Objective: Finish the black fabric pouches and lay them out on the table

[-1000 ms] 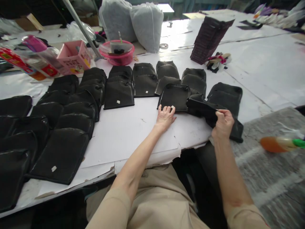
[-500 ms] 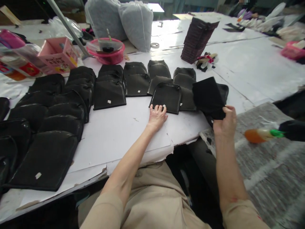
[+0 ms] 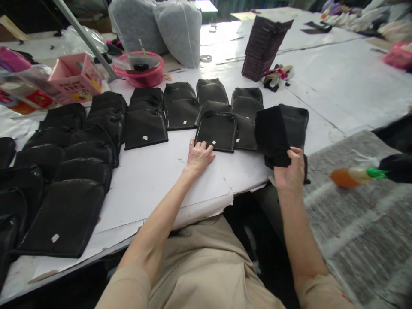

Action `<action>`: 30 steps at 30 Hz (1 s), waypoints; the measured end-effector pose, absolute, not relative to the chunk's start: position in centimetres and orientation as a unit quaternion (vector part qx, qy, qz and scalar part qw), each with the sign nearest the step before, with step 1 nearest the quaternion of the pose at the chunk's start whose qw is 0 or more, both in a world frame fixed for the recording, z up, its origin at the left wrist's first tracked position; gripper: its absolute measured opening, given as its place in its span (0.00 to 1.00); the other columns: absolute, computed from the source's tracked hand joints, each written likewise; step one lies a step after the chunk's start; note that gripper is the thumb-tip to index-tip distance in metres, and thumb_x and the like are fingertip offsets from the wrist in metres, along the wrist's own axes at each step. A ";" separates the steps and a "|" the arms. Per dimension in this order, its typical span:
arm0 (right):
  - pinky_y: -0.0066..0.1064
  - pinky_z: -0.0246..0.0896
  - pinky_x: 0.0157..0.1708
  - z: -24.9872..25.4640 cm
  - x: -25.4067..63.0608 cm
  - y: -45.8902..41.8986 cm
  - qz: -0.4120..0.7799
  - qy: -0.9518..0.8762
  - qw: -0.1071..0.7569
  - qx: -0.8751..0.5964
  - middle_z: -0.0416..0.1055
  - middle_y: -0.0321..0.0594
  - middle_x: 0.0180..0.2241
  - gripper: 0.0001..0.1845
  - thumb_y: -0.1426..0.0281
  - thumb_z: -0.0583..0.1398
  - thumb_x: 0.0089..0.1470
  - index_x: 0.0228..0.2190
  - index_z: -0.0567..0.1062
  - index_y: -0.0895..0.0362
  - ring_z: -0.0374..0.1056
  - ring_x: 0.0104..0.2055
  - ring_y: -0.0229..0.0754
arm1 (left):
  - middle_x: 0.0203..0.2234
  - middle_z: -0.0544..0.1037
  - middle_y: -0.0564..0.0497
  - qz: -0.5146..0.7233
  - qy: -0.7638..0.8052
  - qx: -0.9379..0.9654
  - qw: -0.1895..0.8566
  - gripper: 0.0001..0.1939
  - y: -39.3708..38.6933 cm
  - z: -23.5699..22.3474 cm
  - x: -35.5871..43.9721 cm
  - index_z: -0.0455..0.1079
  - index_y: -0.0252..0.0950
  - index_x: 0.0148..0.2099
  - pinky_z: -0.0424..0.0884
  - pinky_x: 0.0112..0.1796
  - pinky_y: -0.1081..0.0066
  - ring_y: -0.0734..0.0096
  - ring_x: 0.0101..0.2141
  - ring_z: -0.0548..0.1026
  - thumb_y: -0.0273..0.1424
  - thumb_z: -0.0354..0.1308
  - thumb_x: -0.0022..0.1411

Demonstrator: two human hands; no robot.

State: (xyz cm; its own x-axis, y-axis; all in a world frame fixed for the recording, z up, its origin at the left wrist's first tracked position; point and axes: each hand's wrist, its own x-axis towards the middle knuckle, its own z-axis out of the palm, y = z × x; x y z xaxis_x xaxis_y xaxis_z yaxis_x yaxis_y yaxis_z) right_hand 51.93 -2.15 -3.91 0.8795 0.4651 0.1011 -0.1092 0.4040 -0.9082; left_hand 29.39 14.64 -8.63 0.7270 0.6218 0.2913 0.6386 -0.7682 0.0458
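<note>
My left hand (image 3: 199, 158) lies with its fingers stretched over the lower edge of a flat black fabric piece (image 3: 216, 128), which has edged sides and a small white sticker. This piece overlaps others in the row on the table. In my right hand (image 3: 291, 169) the corner of a plain black fabric square (image 3: 272, 133) is pinched between thumb and fingers. Held up at a tilt, the square partly covers another black edged piece (image 3: 294, 122) at the right end of the row.
Overlapping rows of black pieces (image 3: 64, 214) fill the table's left side. Behind stand a pink box (image 3: 75, 79), a pink basin (image 3: 138, 77), grey sacks (image 3: 178, 34) and a dark stack (image 3: 264, 49). A bottle with orange liquid (image 3: 346, 177) is at the right, over grey striped cloth (image 3: 354, 223).
Both hands have shifted left. The fabric square has moved left with my right hand, baring more of the piece behind it. The piece under my left fingers has slid slightly left.
</note>
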 end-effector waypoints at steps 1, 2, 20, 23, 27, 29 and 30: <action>0.30 0.67 0.39 -4.0 51.7 -2.2 0.180 -0.170 0.823 -0.511 0.70 0.31 0.30 0.08 0.69 0.61 0.44 0.30 0.69 0.54 0.70 0.36 0.37 | 0.42 0.75 0.41 -0.148 -0.340 -0.928 0.028 0.15 14.9 -8.7 29.1 0.73 0.36 0.48 0.45 0.62 0.44 0.53 0.45 0.72 0.37 0.57 0.63; 0.31 0.67 0.40 -4.0 51.5 -2.2 0.183 -0.167 0.826 -0.506 0.70 0.31 0.30 0.07 0.69 0.60 0.44 0.30 0.68 0.54 0.70 0.37 0.37 | 0.42 0.75 0.41 -0.150 -0.343 -0.927 0.026 0.14 15.1 -8.7 28.9 0.74 0.36 0.48 0.44 0.62 0.44 0.54 0.44 0.73 0.36 0.56 0.63; 0.29 0.67 0.41 -4.0 45.8 -1.2 0.237 -0.132 0.824 -0.497 0.71 0.29 0.30 0.07 0.68 0.61 0.48 0.32 0.68 0.53 0.71 0.37 0.35 | 0.30 0.77 0.49 -0.213 -0.287 -0.725 -0.589 0.21 5.0 -7.3 34.8 0.72 0.31 0.47 0.69 0.29 0.74 0.73 0.26 0.74 0.41 0.62 0.58; 0.28 0.67 0.39 -4.3 46.7 -1.6 0.228 -0.135 0.818 -0.511 0.70 0.28 0.28 0.06 0.68 0.61 0.48 0.31 0.68 0.53 0.71 0.35 0.35 | 0.19 0.72 0.55 -0.197 -0.296 -0.603 -0.714 0.12 3.1 -7.7 37.9 0.69 0.32 0.35 0.64 0.21 0.79 0.78 0.18 0.70 0.37 0.59 0.60; 0.28 0.69 0.38 -4.7 50.1 -1.4 0.218 -0.121 0.820 -0.516 0.72 0.29 0.28 0.06 0.72 0.61 0.44 0.29 0.69 0.55 0.71 0.33 0.35 | 0.12 0.67 0.58 -0.188 -0.354 -0.553 -0.730 0.08 2.8 -7.9 39.4 0.62 0.35 0.28 0.61 0.18 0.80 0.80 0.14 0.67 0.28 0.55 0.59; 0.29 0.70 0.38 -4.7 52.3 -0.7 0.227 -0.074 0.830 -0.504 0.73 0.30 0.27 0.05 0.74 0.60 0.44 0.27 0.70 0.55 0.72 0.34 0.36 | 0.12 0.66 0.59 -0.187 -0.359 -0.565 -0.719 0.08 2.8 -8.2 39.5 0.61 0.35 0.27 0.60 0.17 0.81 0.80 0.13 0.68 0.27 0.55 0.58; 0.31 0.71 0.39 -4.5 53.5 -0.2 0.249 -0.044 0.834 -0.490 0.74 0.30 0.27 0.04 0.75 0.60 0.45 0.27 0.70 0.55 0.72 0.35 0.38 | 0.12 0.66 0.60 -0.186 -0.361 -0.572 -0.713 0.07 2.8 -8.4 39.5 0.61 0.35 0.27 0.60 0.17 0.81 0.79 0.14 0.68 0.27 0.55 0.57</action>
State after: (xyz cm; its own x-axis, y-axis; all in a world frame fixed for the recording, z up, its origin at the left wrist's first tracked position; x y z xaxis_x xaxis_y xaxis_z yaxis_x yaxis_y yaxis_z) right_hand 53.46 -0.22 -4.53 0.8720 0.4586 -0.1713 -0.3729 0.3954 -0.8394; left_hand 39.47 2.76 -8.36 0.6706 0.6779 -0.3012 0.1469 0.2766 0.9497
